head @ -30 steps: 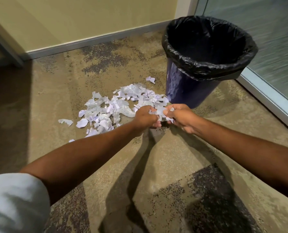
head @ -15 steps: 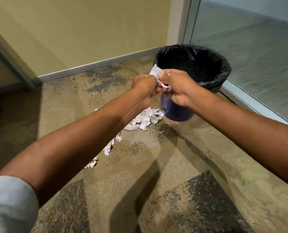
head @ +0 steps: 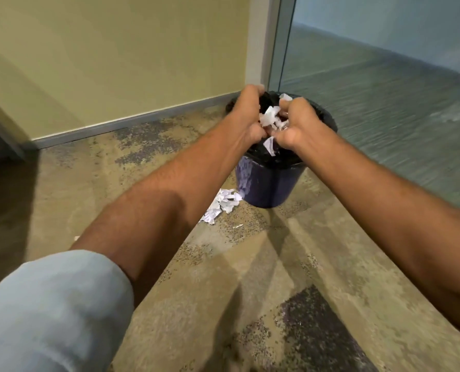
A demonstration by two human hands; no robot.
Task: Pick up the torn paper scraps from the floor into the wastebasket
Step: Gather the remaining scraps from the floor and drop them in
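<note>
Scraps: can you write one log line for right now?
left hand, right hand: holding scraps over bin | floor scraps: beside bin

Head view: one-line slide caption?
Left hand and right hand hold scraps over the wastebasket; more scraps lie on the floor.

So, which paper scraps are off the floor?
The bunch gripped between left hand and right hand above the wastebasket; the other pile lies on carpet.

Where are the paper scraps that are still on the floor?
In the head view the floor scraps lie mid-frame on the carpet, just left of the base of the wastebasket, partly hidden behind the left forearm.
</note>
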